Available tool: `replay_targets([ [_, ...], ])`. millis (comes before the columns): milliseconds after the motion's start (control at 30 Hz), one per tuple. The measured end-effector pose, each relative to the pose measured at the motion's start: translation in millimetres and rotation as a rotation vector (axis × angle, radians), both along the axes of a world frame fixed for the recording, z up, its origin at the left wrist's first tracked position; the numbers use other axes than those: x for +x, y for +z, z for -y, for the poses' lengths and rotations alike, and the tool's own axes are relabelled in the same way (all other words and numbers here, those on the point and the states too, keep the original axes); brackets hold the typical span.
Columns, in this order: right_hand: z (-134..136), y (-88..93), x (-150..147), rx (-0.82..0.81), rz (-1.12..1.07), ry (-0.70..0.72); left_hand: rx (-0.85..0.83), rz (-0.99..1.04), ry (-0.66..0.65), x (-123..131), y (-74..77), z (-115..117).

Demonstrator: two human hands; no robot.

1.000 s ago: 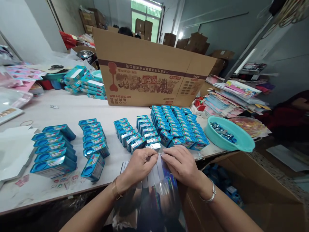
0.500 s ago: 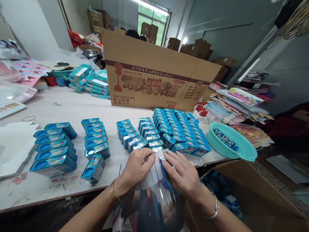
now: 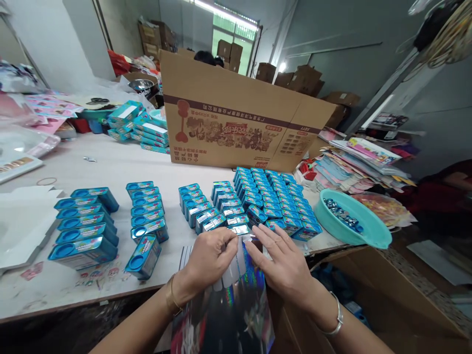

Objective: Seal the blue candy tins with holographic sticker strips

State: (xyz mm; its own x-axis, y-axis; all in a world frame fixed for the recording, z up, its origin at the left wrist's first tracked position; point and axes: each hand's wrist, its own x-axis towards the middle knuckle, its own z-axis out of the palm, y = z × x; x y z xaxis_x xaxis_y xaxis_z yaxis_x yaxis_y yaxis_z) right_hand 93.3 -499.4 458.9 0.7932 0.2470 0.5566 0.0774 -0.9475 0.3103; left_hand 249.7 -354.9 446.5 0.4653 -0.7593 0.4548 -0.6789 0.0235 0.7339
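A glossy, rainbow-reflecting sticker sheet with pale strips near its top hangs over the table's front edge. My left hand is closed at the sheet's upper edge, thumb and finger pinched; the exact grip is partly hidden. To its right, my right hand lies with fingers stretched out at the sheet's top right corner, against the nearest tins. Just beyond both hands stand rows of small blue tins, packed tightly on the right. One blue tin stands turned at the front left, beside more rows.
A large cardboard sheet stands upright behind the tins. At right is a turquoise basin holding small shiny pieces, with paper stacks behind. An open carton sits below the table edge. White card lies at left.
The sheet has flattened and its reflections have shifted. My right hand's fingers have lifted and spread slightly, and the clear piece beneath them shows less. My left hand stays nearly in place.
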Motion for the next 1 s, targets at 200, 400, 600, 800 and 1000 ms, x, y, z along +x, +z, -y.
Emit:
replay_targets([
  [200, -2.4, -0.8, -7.8, -0.032, -0.013, -0.021, 0.034, -0.016, 0.019, -2.2, 2.7, 2.5],
  [400, -1.5, -2.2, -11.2, -0.030, -0.009, 0.000, 0.051, -0.040, 0.015, -2.4, 5.3, 4.0],
  [600, 4.0, -0.6, -9.0, -0.013, 0.004, 0.016, 0.005, -0.003, -0.032, -2.2, 6.0, 3.9],
  [800, 12.0, 7.4, 5.2, 0.294, 0.079, 0.021, 0.029, 0.077, -0.128, -6.8, 8.5, 2.7],
  [1000, 13.4, 10.7, 5.8, 0.322, 0.103, 0.099, -0.007, -0.056, -0.154, -6.6, 6.6, 2.7],
])
